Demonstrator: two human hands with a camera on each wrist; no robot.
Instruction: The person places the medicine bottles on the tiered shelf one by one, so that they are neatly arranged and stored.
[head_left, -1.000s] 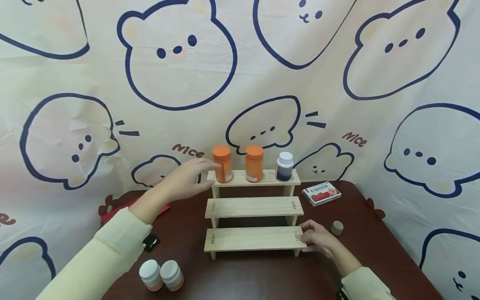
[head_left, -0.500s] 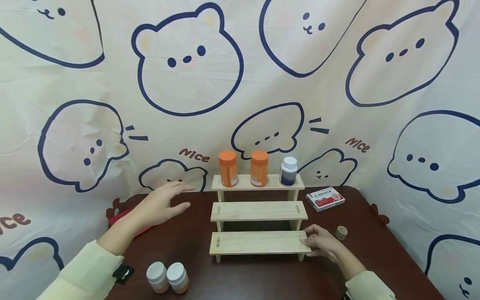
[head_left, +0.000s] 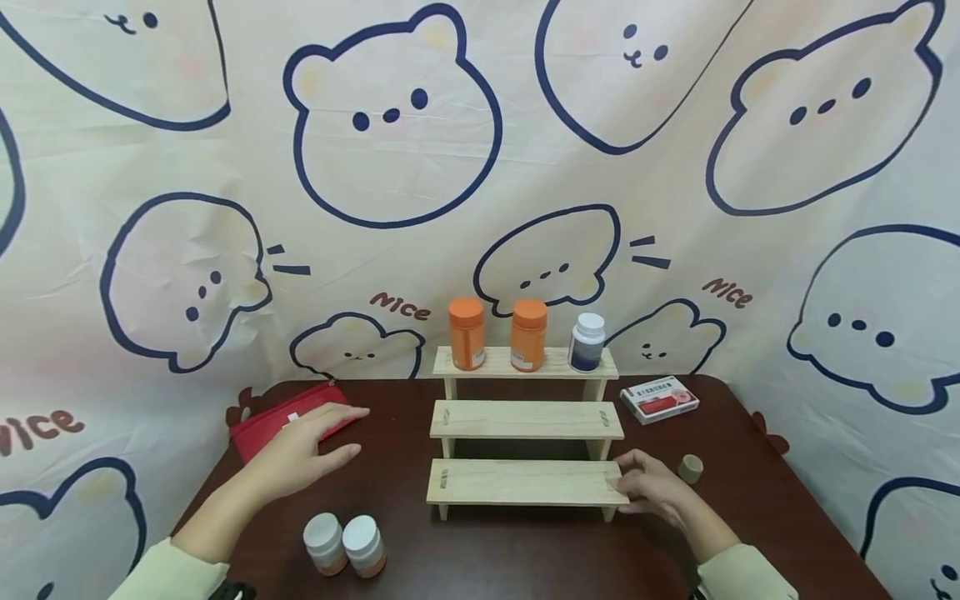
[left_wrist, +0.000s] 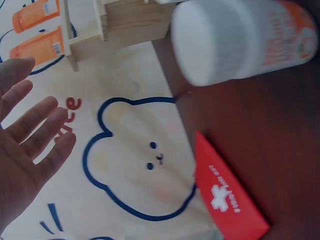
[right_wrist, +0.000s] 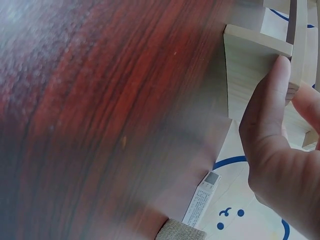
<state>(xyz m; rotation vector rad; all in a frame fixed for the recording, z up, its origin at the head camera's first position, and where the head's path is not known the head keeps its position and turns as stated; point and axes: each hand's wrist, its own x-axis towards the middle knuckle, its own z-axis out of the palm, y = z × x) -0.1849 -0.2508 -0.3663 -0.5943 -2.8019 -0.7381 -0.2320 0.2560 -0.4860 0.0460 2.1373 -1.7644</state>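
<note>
My left hand (head_left: 296, 454) hovers over the left of the table, fingers spread and holding nothing. A red pouch (head_left: 262, 425) with a white cross lies behind it, partly covered by the hand in the head view. Nearer me stand two white-lidded bottles (head_left: 325, 546). At the right end of a three-step wooden shelf (head_left: 527, 421), my right hand (head_left: 656, 493) pinches the lowest board. The right wrist view shows the thumb against the shelf's side support (right_wrist: 250, 65). Two orange bottles (head_left: 528, 337) and a white bottle with a navy label (head_left: 587, 343) stand along the top step.
A red-and-white medicine box (head_left: 660, 400) lies right of the shelf. Closer to my right hand is a small greenish-brown cylinder (head_left: 690, 468). Behind the dark wooden table (head_left: 525, 558) hangs a cloth (head_left: 390, 275) printed with cartoon animals.
My left hand has drawn away from the left orange bottle on the top step, moving left and down toward the red pouch. My right hand keeps its hold on the shelf.
</note>
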